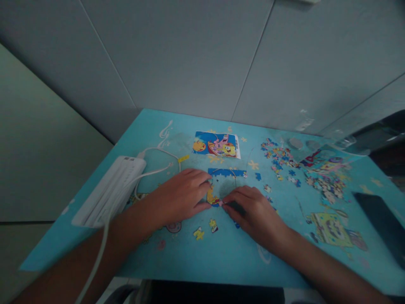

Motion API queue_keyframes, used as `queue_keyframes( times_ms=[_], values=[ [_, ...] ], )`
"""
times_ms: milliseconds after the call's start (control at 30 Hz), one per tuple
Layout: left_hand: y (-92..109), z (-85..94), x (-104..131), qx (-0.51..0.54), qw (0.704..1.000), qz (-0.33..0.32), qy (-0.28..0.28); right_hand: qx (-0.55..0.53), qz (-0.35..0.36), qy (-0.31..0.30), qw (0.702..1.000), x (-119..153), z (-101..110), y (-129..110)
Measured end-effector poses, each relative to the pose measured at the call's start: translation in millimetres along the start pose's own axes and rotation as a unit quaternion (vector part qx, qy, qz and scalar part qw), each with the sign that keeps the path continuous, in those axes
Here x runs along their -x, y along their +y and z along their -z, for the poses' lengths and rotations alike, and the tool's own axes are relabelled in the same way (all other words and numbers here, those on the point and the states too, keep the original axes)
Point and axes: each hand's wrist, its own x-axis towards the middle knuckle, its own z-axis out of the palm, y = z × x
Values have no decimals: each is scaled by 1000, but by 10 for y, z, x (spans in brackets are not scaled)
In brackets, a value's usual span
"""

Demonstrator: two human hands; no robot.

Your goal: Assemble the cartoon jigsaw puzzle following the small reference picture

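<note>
A partly joined puzzle frame (226,172) lies on the blue table, with a blue top row, a yellow left side and a short bottom row. My left hand (186,192) rests at its left side, fingers apart and touching the edge, holding nothing. At the right end of the bottom row, my right hand (251,207) pinches a small pinkish puzzle piece (221,203). Two loose pieces, one yellow (198,233) and one yellow and dark (213,225), lie nearer me. Behind the frame is a printed cartoon picture (217,145).
A white power strip (109,190) with cables lies at the left. Piles of loose pieces (280,156) and a clear plastic bag (335,156) are at the right. A dark phone-like object (381,223) lies near the right edge.
</note>
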Motion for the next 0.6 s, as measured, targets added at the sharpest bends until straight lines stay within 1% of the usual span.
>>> queue_keyframes(
  times_ms=[200, 433, 600],
  values=[
    [18, -18, 6, -11, 1000, -1, 8, 4, -15, 23, 1000, 14, -48, -38],
    [56, -92, -26, -39, 999, 9, 30, 21, -20, 33, 999, 13, -84, -79],
    [36, -135, -12, -30, 999, 26, 26, 16, -24, 52, 998, 33, -87, -86]
  ],
)
